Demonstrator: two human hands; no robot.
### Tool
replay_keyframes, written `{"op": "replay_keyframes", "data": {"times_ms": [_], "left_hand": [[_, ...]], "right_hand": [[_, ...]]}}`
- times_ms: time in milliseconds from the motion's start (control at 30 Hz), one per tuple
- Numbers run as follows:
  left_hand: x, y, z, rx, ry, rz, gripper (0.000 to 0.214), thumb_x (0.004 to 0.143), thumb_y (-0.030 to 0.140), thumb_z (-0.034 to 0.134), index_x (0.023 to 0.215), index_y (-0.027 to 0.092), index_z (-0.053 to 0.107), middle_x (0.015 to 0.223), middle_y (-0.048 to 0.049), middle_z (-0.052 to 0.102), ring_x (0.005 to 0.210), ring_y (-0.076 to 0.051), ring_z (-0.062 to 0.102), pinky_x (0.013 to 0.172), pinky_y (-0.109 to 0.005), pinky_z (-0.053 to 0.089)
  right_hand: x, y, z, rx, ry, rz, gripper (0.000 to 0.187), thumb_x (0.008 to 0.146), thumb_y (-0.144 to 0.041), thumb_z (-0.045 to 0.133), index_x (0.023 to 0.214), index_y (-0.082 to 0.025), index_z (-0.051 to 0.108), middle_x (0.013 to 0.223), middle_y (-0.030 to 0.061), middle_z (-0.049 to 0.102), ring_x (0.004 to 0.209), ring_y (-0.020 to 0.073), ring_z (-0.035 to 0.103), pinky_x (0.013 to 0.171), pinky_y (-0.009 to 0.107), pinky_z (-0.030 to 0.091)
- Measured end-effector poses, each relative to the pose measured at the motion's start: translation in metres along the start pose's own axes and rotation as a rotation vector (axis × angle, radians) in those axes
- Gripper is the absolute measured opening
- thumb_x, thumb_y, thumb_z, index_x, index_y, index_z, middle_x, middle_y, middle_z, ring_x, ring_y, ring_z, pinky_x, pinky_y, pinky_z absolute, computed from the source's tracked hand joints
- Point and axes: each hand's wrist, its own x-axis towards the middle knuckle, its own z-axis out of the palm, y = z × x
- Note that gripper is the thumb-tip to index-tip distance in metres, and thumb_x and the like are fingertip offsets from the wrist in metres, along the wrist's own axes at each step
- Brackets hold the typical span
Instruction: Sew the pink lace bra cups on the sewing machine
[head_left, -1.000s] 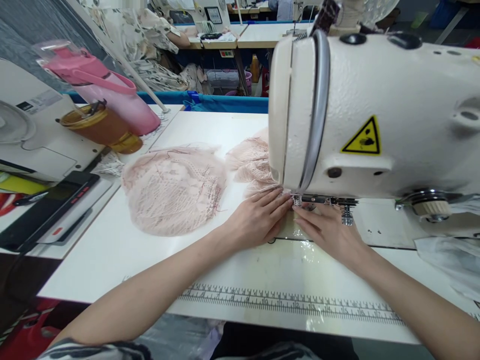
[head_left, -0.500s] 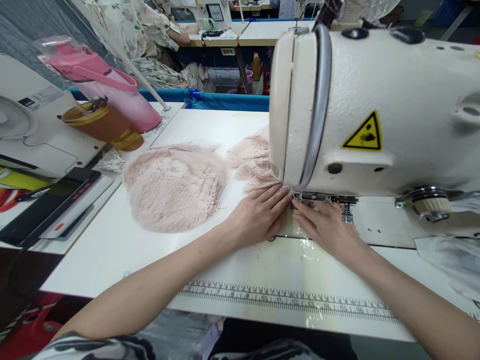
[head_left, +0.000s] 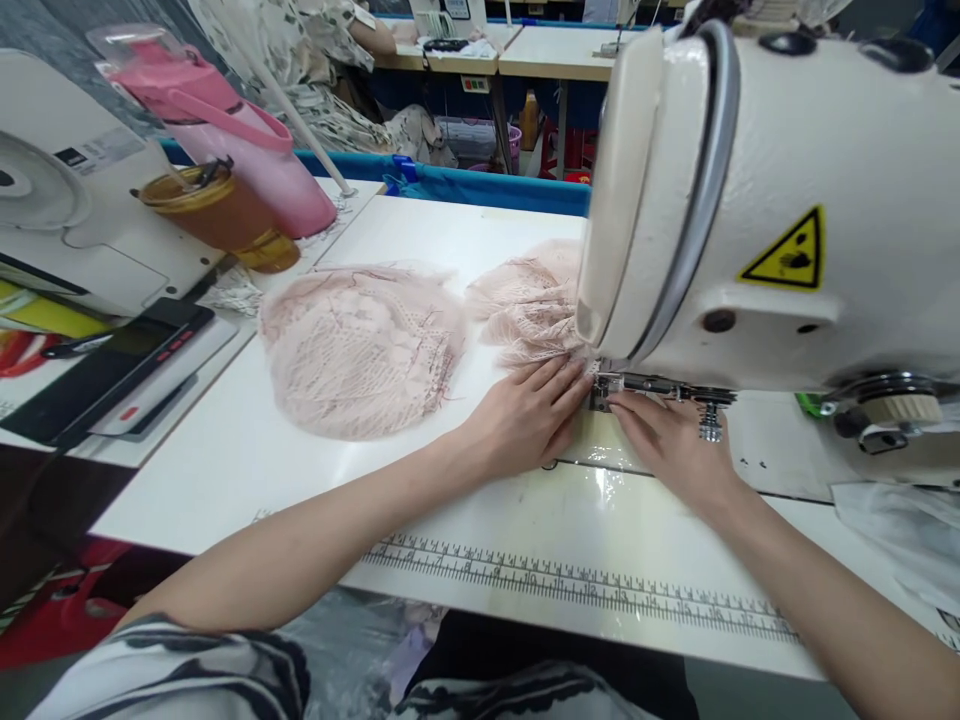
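Unmoved: left hand point(head_left: 525, 422) (flat) presses lace point(head_left: 534, 300), right hand point(head_left: 669, 447) beside.

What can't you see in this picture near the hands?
Head view, the only one:
The needle: hidden under the sewing machine head, close behind the left hand and right hand.
The right side of the smaller lace piece: covered by the sewing machine head.
The numbers on the ruler strip: too small to read.
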Motion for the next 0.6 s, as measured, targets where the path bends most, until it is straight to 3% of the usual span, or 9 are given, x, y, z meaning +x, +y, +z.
{"op": "replay_keyframes", "data": {"times_ms": [133, 300, 400, 500, 600], "left_hand": [[-0.001, 0.001, 0.001, 0.009, 0.0, -0.023, 0.046, 0.093, 0.03, 0.037, 0.13, 0.005, 0.052, 0.13, -0.0158, 0.056, 0.123, -0.029, 0.052, 0.103, -0.042, 0.042], [-0.001, 0.0, -0.003, 0.018, -0.013, -0.052, 0.049, 0.092, 0.035, 0.041, 0.132, 0.009, 0.051, 0.134, -0.0132, 0.053, 0.122, -0.029, 0.049, 0.104, -0.043, 0.036], [0.01, -0.01, -0.005, -0.015, -0.006, -0.156, 0.047, 0.094, 0.04, 0.04, 0.13, 0.012, 0.052, 0.13, -0.0115, 0.056, 0.119, -0.029, 0.048, 0.096, -0.041, 0.041], [0.033, -0.029, -0.003, -0.057, -0.03, -0.287, 0.04, 0.095, 0.032, 0.04, 0.127, 0.012, 0.054, 0.127, -0.0134, 0.055, 0.116, -0.03, 0.049, 0.092, -0.041, 0.043], [0.054, -0.048, 0.003, -0.097, -0.058, -0.432, 0.045, 0.091, 0.02, 0.046, 0.135, 0.013, 0.047, 0.137, -0.0147, 0.047, 0.126, -0.032, 0.042, 0.101, -0.045, 0.038]], "right_hand": [[-0.002, 0.011, 0.004, 0.121, -0.086, 0.097, 0.027, 0.093, -0.038, 0.046, 0.102, -0.024, 0.067, 0.09, 0.0042, 0.072, 0.077, 0.0188, 0.065, 0.078, 0.034, 0.046], [-0.002, 0.019, 0.007, 0.134, -0.146, 0.114, 0.031, 0.092, -0.04, 0.044, 0.11, -0.024, 0.063, 0.093, 0.0063, 0.071, 0.072, 0.0203, 0.064, 0.073, 0.037, 0.048], [0.001, 0.016, 0.004, 0.062, -0.141, 0.153, 0.034, 0.091, -0.044, 0.045, 0.107, -0.022, 0.064, 0.087, 0.0074, 0.072, 0.061, 0.0193, 0.062, 0.069, 0.036, 0.047], [0.003, 0.011, 0.0, 0.0, -0.134, 0.191, 0.038, 0.09, -0.048, 0.045, 0.104, -0.02, 0.066, 0.085, 0.0079, 0.072, 0.054, 0.0177, 0.06, 0.065, 0.034, 0.046], [0.003, 0.01, -0.003, -0.007, -0.127, 0.19, 0.038, 0.091, -0.048, 0.044, 0.105, -0.02, 0.066, 0.088, 0.0078, 0.072, 0.066, 0.0206, 0.065, 0.067, 0.034, 0.047]]}}
